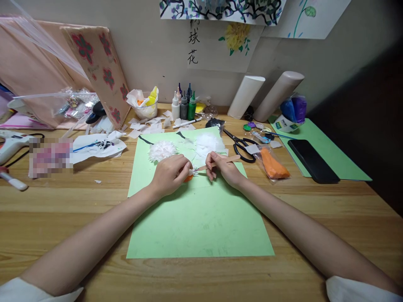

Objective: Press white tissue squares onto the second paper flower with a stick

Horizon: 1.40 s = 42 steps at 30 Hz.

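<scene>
Wooden stick pinched between thumb and fingers of the right hand. The fingers are pressed together around its middle. Its long axis runs nearly level, left to right, with the free end pointing left at the left hand.

Left hand curled shut, fingertips closed on an orange lump that shows only at the lower edge of the grip. A white scrap sits at the fingertips, touching the stick's tip or just beside it; cannot tell which. The gap between the two hands is small, and the stick bridges it.

Both hands are over the upper middle of the green sheet, which lies flat on the table.

- On the sheet's upper edge, just beyond the left hand: white tissue pompom.
- Beyond the right hand: a second white tuft.
- Off the sheet's upper right corner: black scissors, then a bag of orange material.
- Beyond the sheet's far edge, near the wall: paint bottles.
</scene>
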Motion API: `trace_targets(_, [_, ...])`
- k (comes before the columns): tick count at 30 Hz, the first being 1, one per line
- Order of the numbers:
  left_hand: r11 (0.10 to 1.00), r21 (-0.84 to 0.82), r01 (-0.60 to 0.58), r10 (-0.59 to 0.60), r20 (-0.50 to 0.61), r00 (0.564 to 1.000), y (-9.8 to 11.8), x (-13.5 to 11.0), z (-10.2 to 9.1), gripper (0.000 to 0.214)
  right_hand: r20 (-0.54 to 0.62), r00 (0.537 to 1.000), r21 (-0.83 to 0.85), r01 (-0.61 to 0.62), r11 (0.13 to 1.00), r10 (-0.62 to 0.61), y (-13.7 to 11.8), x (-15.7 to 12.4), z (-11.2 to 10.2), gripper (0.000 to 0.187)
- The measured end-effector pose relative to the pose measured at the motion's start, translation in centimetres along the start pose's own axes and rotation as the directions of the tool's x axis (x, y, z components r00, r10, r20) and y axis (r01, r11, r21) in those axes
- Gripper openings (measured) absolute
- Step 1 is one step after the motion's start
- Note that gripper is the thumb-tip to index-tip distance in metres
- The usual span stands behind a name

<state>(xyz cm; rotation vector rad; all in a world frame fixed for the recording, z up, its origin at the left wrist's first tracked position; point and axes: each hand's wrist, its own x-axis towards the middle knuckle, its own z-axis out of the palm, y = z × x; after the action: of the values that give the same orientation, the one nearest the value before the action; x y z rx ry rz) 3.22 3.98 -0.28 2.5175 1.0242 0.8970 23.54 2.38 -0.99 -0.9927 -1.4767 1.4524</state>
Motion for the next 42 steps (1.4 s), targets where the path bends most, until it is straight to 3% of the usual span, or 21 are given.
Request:
trace_targets(6, [1.000, 0.002, 0.023, -0.023, -0.020, 1.000, 0.0, 0.1, -0.1, 0.030, 0.048, 0.999, -0.055, 0.014, 0.998, -0.012, -0.1, -0.2, 0.3, 0.043])
trace_targets(13, [0.999, -0.006, 0.052, -0.052, 0.026, 0.998, 0.1, 0.2, -0.1, 0.031, -0.019, 0.999, -0.024, 0.028, 0.999, -0.029, -0.2, -0.2, 0.3, 0.043])
trace_targets(19, [1.000, 0.003, 0.024, -0.024, 0.062, 0.998, 0.1, 0.3, -0.2, 0.033, 0.028, 0.999, -0.039, 0.020, 0.999, -0.019, 0.0, 0.0, 0.2, 0.041])
trace_targets(29, [0.999, 0.039, 0.018, -0.022, 0.098, 0.995, 0.1, 0.3, -0.2, 0.034, 0.088, 0.993, -0.272, 0.102, 0.957, -0.081, -0.2, -0.6, 0.7, 0.038])
trace_targets(32, [0.999, 0.037, 0.018, -0.021, 0.096, 0.995, 0.0, 0.3, -0.1, 0.035, 0.091, 0.992, -0.254, 0.107, 0.961, -0.087, -0.1, -0.7, 0.6, 0.039])
trace_targets(34, [0.999, 0.034, 0.020, -0.023, 0.094, 0.995, 0.0, 0.3, -0.1, 0.034, 0.046, 0.994, -0.182, 0.104, 0.978, -0.097, 0.0, -0.6, 0.4, 0.040])
trace_targets(37, [0.999, 0.026, 0.030, -0.032, 0.083, 0.996, 0.0, 0.3, -0.1, 0.033, -0.139, 0.980, -0.081, 0.135, 0.988, -0.145, 0.3, -0.3, -0.1, 0.046])
trace_targets(40, [0.999, 0.017, 0.047, -0.048, 0.061, 0.997, 0.1, 0.3, -0.1, 0.030, -0.356, 0.910, -0.107, 0.184, 0.977, -0.210, 0.5, 0.2, -0.5, 0.041])
trace_targets(42, [0.998, 0.010, 0.054, -0.055, 0.043, 0.998, 0.1, 0.3, -0.1, 0.028, -0.434, 0.865, -0.201, 0.179, 0.963, -0.251, 0.5, 0.4, -0.5, 0.034])
